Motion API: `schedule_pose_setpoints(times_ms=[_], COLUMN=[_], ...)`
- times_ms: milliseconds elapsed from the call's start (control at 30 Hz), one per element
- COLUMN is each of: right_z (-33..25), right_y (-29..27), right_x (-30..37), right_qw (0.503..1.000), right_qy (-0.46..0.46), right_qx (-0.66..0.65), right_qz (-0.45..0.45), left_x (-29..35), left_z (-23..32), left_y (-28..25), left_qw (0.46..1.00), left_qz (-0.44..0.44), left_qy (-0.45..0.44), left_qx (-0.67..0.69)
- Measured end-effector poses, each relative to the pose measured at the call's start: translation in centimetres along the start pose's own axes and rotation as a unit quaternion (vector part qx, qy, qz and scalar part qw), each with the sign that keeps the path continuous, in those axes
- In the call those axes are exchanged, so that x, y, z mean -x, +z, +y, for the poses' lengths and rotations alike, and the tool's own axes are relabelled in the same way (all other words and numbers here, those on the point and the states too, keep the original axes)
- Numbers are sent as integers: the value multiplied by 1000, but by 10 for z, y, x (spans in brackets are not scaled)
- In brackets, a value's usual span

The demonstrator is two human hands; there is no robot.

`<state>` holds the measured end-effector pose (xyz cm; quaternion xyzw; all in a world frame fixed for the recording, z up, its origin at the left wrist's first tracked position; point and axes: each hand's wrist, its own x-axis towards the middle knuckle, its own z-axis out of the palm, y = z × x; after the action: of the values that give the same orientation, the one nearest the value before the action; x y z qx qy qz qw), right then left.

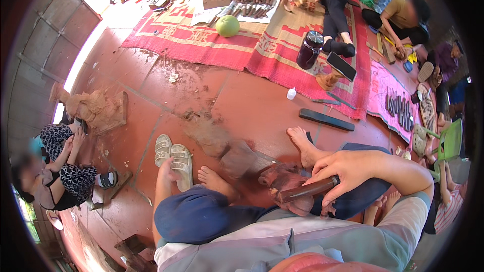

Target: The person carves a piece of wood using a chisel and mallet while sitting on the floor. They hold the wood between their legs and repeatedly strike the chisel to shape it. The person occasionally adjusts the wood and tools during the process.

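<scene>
I sit on a red tiled floor with knees bent and bare feet out in front. My right hand [348, 168] grips a round, dark wooden tool handle [306, 190] that points left and down onto a reddish-brown carved wood block [281, 177] lying between my feet. My left hand [165, 166] is down at the floor beside a pair of pale sandals [174, 158]; its fingers are hidden. A blurred brown shape [227, 148] lies just beyond my left foot.
A dark flask [309, 50], a phone on a wooden stand [341, 66], a small white bottle [291, 93] and a dark flat bar [326, 120] lie ahead. A green round fruit [227, 25] and rows of tools [255, 1] sit on red mats. Other people sit all around.
</scene>
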<state>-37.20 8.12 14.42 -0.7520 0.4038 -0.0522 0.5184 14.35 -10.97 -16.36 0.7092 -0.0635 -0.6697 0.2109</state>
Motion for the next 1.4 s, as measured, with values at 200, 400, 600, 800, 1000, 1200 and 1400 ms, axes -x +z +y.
schedule_pose_setpoints(times_ms=[200, 400, 600, 800, 1000, 1200, 1400], right_z=[0, 6, 6, 10, 17, 11, 14], right_y=[0, 16, 14, 7, 8, 2, 7], right_x=[7, 22, 14, 13, 18, 9, 11], right_qw=[998, 995, 993, 992, 995, 988, 990], right_qy=[-59, -26, -48, -61, -48, -50, -83], right_qx=[-22, 100, 102, 97, 74, 95, 76], right_qz=[-24, -11, -20, -46, -52, -109, -87], left_x=[46, 45, -17, -56, -28, -27, -19], left_z=[45, 12, -62, -109, -95, -68, -64], left_y=[28, 110, 131, 127, 159, 167, 186], left_qw=[970, 962, 988, 955, 965, 980, 958], left_qz=[-141, -37, -115, -155, -185, -115, -122], left_qy=[39, -10, 100, 218, 114, 152, 243], left_qx=[-193, -269, -31, 132, 148, 66, 96])
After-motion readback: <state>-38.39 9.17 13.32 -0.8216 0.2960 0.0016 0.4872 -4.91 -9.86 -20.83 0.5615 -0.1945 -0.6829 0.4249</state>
